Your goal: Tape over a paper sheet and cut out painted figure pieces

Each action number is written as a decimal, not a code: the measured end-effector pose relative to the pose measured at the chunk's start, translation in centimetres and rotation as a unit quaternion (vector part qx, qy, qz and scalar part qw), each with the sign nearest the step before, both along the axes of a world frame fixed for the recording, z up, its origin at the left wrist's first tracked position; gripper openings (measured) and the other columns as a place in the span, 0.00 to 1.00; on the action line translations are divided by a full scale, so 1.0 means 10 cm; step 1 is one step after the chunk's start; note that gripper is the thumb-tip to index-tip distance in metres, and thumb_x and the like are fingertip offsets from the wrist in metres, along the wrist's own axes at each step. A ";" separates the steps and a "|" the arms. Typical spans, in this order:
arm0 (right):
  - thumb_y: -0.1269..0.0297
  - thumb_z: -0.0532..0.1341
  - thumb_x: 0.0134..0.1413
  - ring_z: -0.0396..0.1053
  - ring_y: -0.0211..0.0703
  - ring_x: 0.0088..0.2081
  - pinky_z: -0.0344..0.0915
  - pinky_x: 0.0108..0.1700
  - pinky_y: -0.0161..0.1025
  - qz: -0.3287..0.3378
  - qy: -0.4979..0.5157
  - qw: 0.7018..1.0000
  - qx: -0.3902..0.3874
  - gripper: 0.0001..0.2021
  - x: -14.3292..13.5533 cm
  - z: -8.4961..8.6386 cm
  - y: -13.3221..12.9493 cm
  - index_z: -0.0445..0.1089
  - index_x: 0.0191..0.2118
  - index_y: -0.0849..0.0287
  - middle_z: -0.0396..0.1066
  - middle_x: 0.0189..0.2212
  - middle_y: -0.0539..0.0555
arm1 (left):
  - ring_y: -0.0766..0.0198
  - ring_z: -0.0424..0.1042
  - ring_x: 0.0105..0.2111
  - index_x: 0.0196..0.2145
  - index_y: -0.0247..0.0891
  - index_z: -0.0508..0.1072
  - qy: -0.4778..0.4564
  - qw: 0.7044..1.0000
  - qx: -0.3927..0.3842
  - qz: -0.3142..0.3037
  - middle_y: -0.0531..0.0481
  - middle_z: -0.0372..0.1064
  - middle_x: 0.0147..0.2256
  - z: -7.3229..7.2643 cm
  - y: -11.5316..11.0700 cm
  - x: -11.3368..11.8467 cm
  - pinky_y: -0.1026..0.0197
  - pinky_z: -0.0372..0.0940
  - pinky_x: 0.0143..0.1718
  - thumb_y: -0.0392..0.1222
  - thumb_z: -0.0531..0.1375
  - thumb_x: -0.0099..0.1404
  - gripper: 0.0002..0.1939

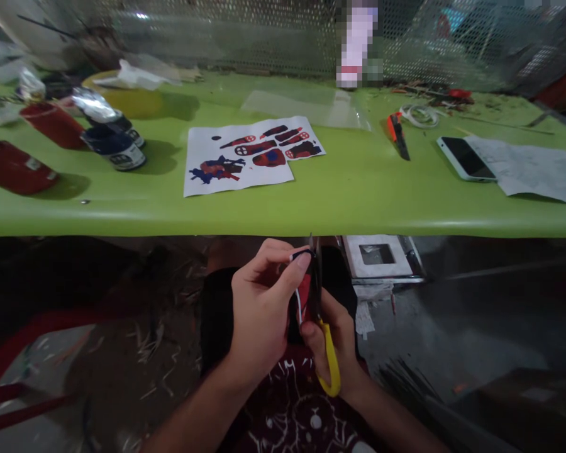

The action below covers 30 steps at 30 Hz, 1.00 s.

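My left hand (263, 296) pinches a small red and dark paper cutout (302, 296) with a white edge, held above my lap. Yellow-handled scissors (331, 362) are in my right hand (336, 333), thumb and fingers around the handle. Their dark blades point up and away from me, right beside the cutout. Whether the blades touch the paper I cannot tell. On the green table (349, 207) beyond lies a white printed sheet (198, 141) with red, blue and black shapes; a notch is cut out of its lower right corner.
At the left stand red bottles (16, 167) and dark bottles (116, 148), near a yellow container (136, 97). An orange utility knife (397, 135), a white cable coil (419, 115), a phone (466, 158) and a paper sheet (538, 167) lie right. A framed panel (380, 274) stands below the edge.
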State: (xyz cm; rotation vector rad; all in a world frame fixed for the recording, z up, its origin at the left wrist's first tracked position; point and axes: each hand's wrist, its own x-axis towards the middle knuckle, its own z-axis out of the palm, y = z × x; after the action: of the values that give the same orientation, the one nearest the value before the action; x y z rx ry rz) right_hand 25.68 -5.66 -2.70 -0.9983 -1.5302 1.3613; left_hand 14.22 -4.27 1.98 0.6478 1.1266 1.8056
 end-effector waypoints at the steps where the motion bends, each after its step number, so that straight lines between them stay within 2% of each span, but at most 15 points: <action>1: 0.35 0.60 0.57 0.56 0.40 0.27 0.64 0.34 0.38 -0.002 0.003 1.000 0.001 0.24 0.00 0.01 0.00 0.66 0.33 0.55 0.60 0.26 0.48 | 0.71 0.66 0.34 0.26 0.39 0.76 -0.001 1.000 0.000 -0.002 0.54 0.67 0.33 0.00 0.00 0.00 0.71 0.63 0.35 0.35 0.68 0.63 0.08; 6: 0.38 0.60 0.61 0.54 0.40 0.29 0.62 0.35 0.38 0.003 0.017 1.000 0.011 0.23 -0.02 0.01 0.01 0.65 0.33 0.55 0.59 0.27 0.48 | 0.71 0.67 0.34 0.26 0.39 0.76 -0.016 1.000 0.001 -0.011 0.55 0.67 0.32 0.01 0.00 0.00 0.71 0.63 0.35 0.35 0.68 0.63 0.08; 16: 0.38 0.58 0.62 0.53 0.38 0.27 0.52 0.27 0.36 -0.004 -0.007 1.000 0.015 0.24 0.00 -0.01 -0.02 0.61 0.31 0.56 0.57 0.26 0.47 | 0.72 0.67 0.33 0.26 0.39 0.77 -0.022 1.000 -0.002 -0.015 0.55 0.68 0.32 0.03 0.01 -0.01 0.72 0.64 0.34 0.34 0.68 0.63 0.08; 24: 0.36 0.56 0.61 0.52 0.37 0.26 0.51 0.26 0.36 -0.018 -0.035 0.999 0.023 0.26 -0.02 0.00 -0.01 0.61 0.29 0.56 0.57 0.24 0.47 | 0.73 0.67 0.33 0.26 0.39 0.77 -0.027 1.000 0.002 -0.016 0.55 0.68 0.32 0.03 0.01 -0.01 0.73 0.64 0.33 0.33 0.68 0.63 0.08; 30: 0.39 0.56 0.64 0.52 0.37 0.25 0.50 0.25 0.36 -0.020 -0.022 0.999 0.041 0.24 -0.04 -0.03 -0.01 0.61 0.30 0.56 0.58 0.24 0.47 | 0.73 0.67 0.33 0.26 0.39 0.77 -0.035 0.999 0.004 -0.019 0.55 0.68 0.32 0.04 0.03 -0.01 0.73 0.64 0.33 0.32 0.68 0.62 0.08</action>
State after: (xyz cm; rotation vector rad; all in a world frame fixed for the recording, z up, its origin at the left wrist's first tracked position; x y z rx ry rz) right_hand 25.30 -5.71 -2.97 -1.0078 -1.5772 1.2465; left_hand 14.17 -4.01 2.34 0.6020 1.0542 1.7869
